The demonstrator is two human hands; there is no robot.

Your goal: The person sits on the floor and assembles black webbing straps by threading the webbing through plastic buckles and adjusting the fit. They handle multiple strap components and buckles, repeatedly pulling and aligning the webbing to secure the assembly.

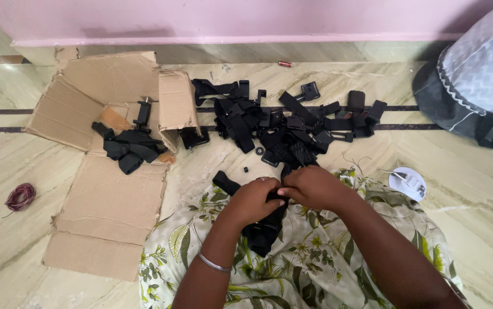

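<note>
Marble floor (pixel 475 200) under a pink wall; flattened cardboard (pixel 109 200) lies well left of the hands, with a heap of black plastic parts (pixel 292 123) just beyond them. Over the floral lap, left hand (pixel 252 200) and right hand (pixel 314 187) meet, both pinching one black plastic clamp piece (pixel 263 232). A red wire coil (pixel 20 196) sits far left.
</note>
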